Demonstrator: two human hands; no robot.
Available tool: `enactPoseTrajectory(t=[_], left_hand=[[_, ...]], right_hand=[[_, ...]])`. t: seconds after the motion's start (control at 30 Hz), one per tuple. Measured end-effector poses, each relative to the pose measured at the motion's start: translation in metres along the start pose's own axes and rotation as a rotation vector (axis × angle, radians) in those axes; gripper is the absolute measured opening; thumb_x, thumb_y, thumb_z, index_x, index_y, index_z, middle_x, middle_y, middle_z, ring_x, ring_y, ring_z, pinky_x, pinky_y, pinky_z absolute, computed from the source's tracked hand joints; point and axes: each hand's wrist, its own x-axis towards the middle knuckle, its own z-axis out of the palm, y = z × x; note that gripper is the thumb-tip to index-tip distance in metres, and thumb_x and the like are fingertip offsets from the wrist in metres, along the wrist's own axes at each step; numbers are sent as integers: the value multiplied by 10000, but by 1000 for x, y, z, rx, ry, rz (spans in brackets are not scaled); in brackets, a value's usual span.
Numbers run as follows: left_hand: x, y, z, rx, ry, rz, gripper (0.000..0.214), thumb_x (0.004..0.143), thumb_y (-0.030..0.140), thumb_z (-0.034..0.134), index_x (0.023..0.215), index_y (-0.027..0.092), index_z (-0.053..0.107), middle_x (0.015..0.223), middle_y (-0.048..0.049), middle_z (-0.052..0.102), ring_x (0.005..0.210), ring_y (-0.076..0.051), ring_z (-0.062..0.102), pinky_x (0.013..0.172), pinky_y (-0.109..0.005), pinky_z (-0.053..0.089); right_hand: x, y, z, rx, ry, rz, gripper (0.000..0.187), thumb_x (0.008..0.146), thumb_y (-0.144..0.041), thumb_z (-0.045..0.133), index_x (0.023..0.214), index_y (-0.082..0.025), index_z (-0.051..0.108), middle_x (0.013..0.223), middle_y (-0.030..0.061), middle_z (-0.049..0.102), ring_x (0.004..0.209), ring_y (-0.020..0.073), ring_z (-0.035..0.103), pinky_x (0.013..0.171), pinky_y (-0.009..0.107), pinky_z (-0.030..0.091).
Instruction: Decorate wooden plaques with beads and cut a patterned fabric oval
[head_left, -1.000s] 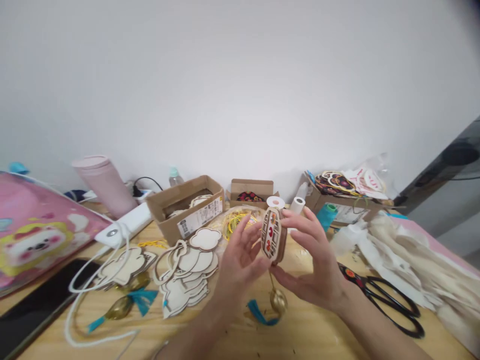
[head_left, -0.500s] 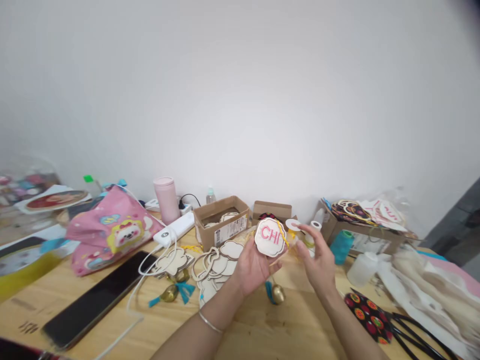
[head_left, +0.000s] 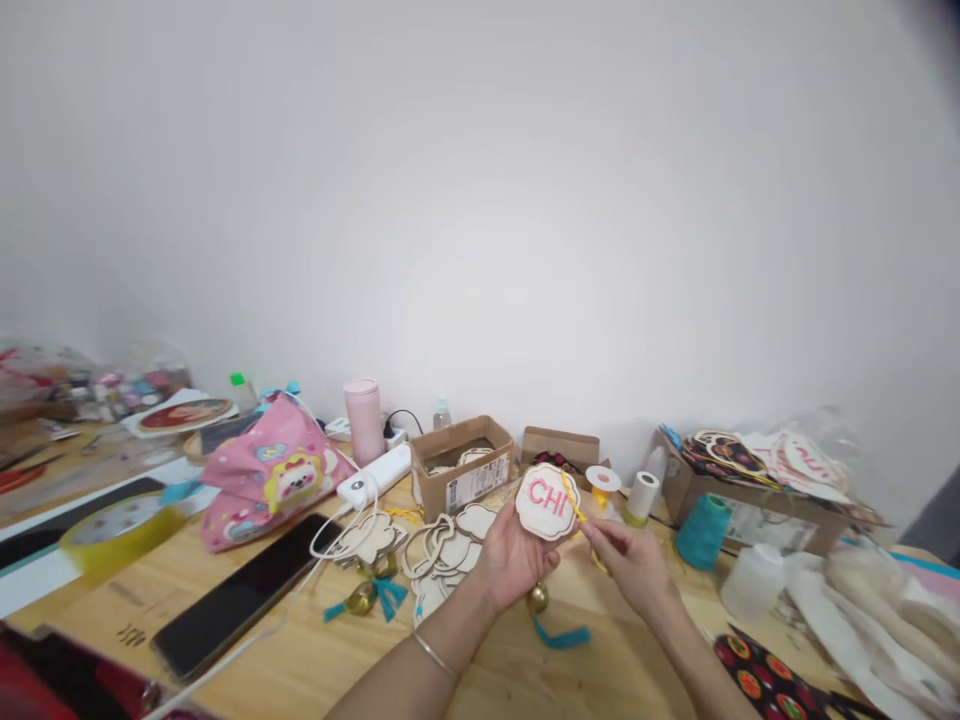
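Note:
In my left hand (head_left: 517, 560) rests a scalloped cream-coloured tag (head_left: 541, 515) with pink letters "CHI" stitched on it. A yellow cord (head_left: 571, 492) crosses the tag's right side. The fingers of my right hand (head_left: 626, 562) are pinched on that cord just right of the tag. Below the tag hangs or lies a gold bell (head_left: 538, 598) with a teal tassel (head_left: 566, 635); I cannot tell whether it touches the table. Left of my left hand are several cut-out wooden shapes (head_left: 450, 555) and another gold bell (head_left: 360, 598).
Behind my hands stand an open cardboard box (head_left: 480, 485), a spool of yellow cord (head_left: 602, 482) and a white roll (head_left: 642, 492). On the right are a teal thread cone (head_left: 703, 530) and a white bottle (head_left: 754, 580). To the left lie a black phone (head_left: 244, 595) and a pink bag (head_left: 259, 485).
My right hand has gone from open fingers beside the tag to pinching the yellow cord. The view has shifted, and the tassel below the tag has swung to the right.

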Motion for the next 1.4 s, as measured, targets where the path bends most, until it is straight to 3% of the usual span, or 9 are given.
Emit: enactPoseTrajectory(t=[0.17,0.3,0.43,0.57,0.63,0.73,0.97,1.13,1.4], left_hand=[[3,2,-3,-44,-48,-89,630,823,538,494,1300,128,470,1209,-209,601,1024,-330,610,557,-245,363],[-12,10,21,70,-167,-145,729,762,569,550,1316,106,452,1175,-227,620,947,-344,638,564,-259,335],[-51,26,62,275,-227,-173,796,741,592,593,1314,59,445,1083,-232,658,848,-282,662,650,-290,382],[-104,34,84,492,-104,-23,861,602,451,800,1337,177,445,786,-71,713,535,-138,594,591,-249,405],[-129,38,84,548,19,46,731,616,393,811,1267,208,535,634,3,660,450,-78,501,550,-219,394],[-163,51,73,671,263,142,538,683,355,773,1172,188,624,562,20,594,421,-51,419,437,-180,286],[-218,102,20,995,698,244,667,649,400,786,1238,182,562,662,-10,611,433,-41,373,390,-176,148],[-231,118,-1,1043,769,265,767,676,440,754,1337,192,454,758,-46,635,458,-36,360,401,-168,139],[-236,124,-18,1105,869,343,895,687,439,733,1433,233,283,768,-22,655,445,-50,410,396,-163,193]], right_hand=[[22,-25,-15,146,56,137,219,713,-417,698,656,-205,694,511,-2,598,478,149,543,436,248,474],[57,-79,-8,518,60,219,276,652,-447,760,655,-193,651,601,-12,614,532,107,567,495,206,508],[85,-137,11,711,-151,252,283,631,-405,789,636,-181,616,598,-37,580,487,66,525,493,178,519],[92,-166,37,822,-284,293,256,652,-380,761,635,-193,587,599,-43,575,510,73,551,521,178,532],[88,-168,52,846,-285,345,251,657,-384,744,631,-198,579,600,-49,580,527,68,557,550,172,527],[78,-159,76,798,-303,387,272,667,-426,712,613,-193,582,600,-38,601,536,77,560,557,190,511],[68,-117,137,530,-391,429,280,799,-383,641,671,-134,631,687,13,661,599,112,589,618,257,503],[76,-100,169,311,-465,430,315,905,-310,558,1182,-159,550,1178,80,584,981,207,607,812,408,528],[80,-105,193,186,-543,430,279,913,-314,540,1158,-185,575,1206,77,577,999,207,597,839,399,519]])
